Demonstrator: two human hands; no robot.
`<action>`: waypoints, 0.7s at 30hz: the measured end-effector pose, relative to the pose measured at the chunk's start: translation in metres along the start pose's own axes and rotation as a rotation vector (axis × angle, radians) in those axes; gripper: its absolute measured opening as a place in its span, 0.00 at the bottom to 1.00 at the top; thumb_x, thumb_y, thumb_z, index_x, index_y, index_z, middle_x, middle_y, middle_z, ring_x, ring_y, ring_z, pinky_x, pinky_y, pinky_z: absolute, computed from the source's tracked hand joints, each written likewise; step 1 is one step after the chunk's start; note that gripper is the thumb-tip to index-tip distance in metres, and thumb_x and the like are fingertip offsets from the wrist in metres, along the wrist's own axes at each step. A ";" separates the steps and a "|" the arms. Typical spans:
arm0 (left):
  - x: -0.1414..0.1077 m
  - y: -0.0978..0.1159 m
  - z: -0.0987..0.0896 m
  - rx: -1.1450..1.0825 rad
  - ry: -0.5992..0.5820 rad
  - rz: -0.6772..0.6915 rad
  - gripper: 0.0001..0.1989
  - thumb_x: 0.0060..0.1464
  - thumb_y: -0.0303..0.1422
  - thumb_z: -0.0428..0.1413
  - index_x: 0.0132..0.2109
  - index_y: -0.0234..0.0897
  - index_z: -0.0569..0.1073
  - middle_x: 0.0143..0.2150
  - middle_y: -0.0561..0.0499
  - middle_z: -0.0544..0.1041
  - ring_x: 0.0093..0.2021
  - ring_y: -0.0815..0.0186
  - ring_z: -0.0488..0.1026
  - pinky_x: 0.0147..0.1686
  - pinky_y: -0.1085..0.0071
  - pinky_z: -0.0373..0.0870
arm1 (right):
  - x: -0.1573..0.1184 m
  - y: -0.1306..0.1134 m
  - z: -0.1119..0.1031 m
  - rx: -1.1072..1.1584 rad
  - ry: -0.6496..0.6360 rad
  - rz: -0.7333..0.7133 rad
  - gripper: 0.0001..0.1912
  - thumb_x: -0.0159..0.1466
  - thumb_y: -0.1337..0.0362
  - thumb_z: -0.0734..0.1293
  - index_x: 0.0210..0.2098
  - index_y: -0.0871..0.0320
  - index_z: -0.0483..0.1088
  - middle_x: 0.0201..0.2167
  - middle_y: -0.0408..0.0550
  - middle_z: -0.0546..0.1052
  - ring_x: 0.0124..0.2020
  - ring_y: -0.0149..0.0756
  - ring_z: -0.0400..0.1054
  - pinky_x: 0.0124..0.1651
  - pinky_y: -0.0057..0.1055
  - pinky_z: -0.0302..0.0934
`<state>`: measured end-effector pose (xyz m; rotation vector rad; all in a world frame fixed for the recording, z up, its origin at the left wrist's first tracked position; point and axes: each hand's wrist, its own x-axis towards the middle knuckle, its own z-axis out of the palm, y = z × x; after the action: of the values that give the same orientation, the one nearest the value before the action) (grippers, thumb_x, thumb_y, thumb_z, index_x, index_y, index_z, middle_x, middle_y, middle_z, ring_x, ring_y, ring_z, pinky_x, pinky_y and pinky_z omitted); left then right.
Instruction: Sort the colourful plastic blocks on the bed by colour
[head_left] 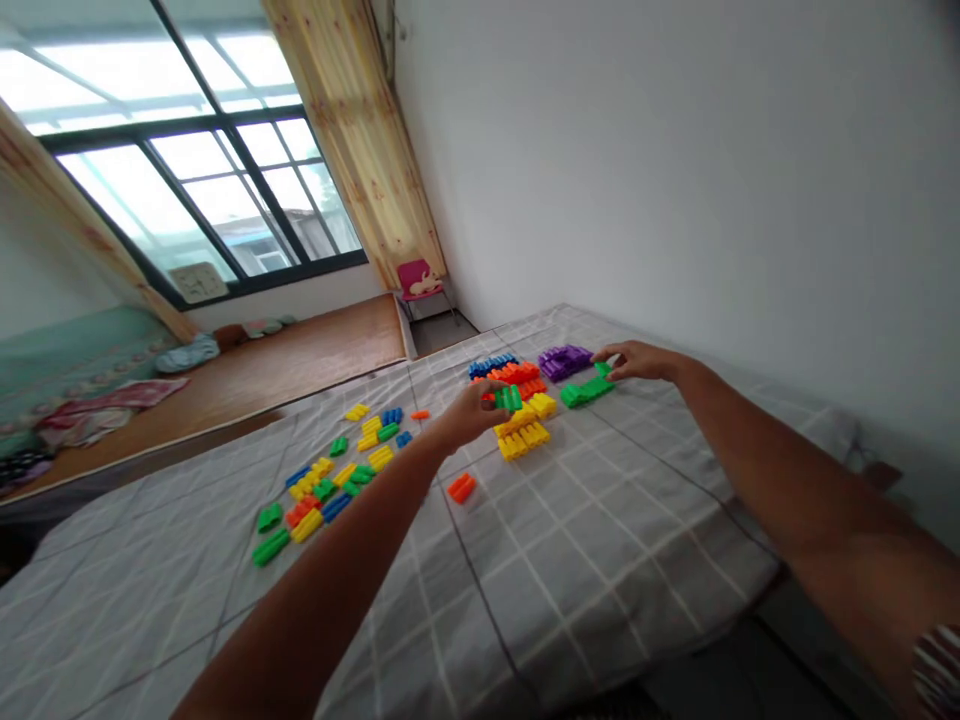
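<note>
My left hand [484,405] is closed around a green toy block [508,398], held above the yellow blocks [523,438] and beside the orange blocks [517,373]. At the far right of the sorted piles, my right hand [634,360] pinches another green block [603,370] at the end of a green row [585,392]. Purple blocks [562,361] lie stacked just behind that row. Dark blue blocks [493,366] sit behind the orange ones. One loose orange block [462,488] rests on the cloth nearer to me.
Mixed green, yellow, blue and orange blocks [322,490] are scattered to the left on a grey checked cloth [570,560]. A white wall [675,180] borders the right side. A pink chair [415,272] stands beyond the far edge, near the window [217,180].
</note>
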<state>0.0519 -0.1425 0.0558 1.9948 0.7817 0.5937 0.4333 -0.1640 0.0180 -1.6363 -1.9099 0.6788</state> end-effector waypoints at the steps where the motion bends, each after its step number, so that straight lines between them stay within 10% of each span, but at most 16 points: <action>1: 0.009 0.005 0.012 0.083 -0.004 0.023 0.23 0.46 0.35 0.61 0.50 0.32 0.71 0.44 0.45 0.77 0.41 0.62 0.75 0.42 0.64 0.73 | 0.003 0.006 0.002 -0.010 -0.030 -0.017 0.28 0.50 0.57 0.70 0.50 0.58 0.73 0.46 0.50 0.76 0.37 0.38 0.70 0.41 0.33 0.65; 11: 0.074 0.021 0.079 0.605 0.167 0.095 0.19 0.54 0.41 0.56 0.50 0.37 0.70 0.44 0.46 0.78 0.45 0.60 0.75 0.44 0.66 0.71 | 0.022 0.016 0.027 -0.053 -0.083 -0.248 0.33 0.48 0.59 0.73 0.55 0.55 0.70 0.48 0.50 0.77 0.45 0.41 0.71 0.48 0.36 0.65; 21: 0.146 0.020 0.147 0.807 0.149 0.068 0.22 0.52 0.45 0.56 0.49 0.35 0.71 0.51 0.40 0.73 0.54 0.53 0.68 0.49 0.60 0.67 | 0.013 0.057 0.011 0.154 0.457 -0.011 0.18 0.59 0.64 0.67 0.48 0.61 0.72 0.44 0.56 0.78 0.44 0.40 0.73 0.48 0.39 0.68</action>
<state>0.2552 -0.1282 0.0159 2.7372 1.1746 0.5102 0.4653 -0.1431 -0.0272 -1.5251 -1.5001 0.3911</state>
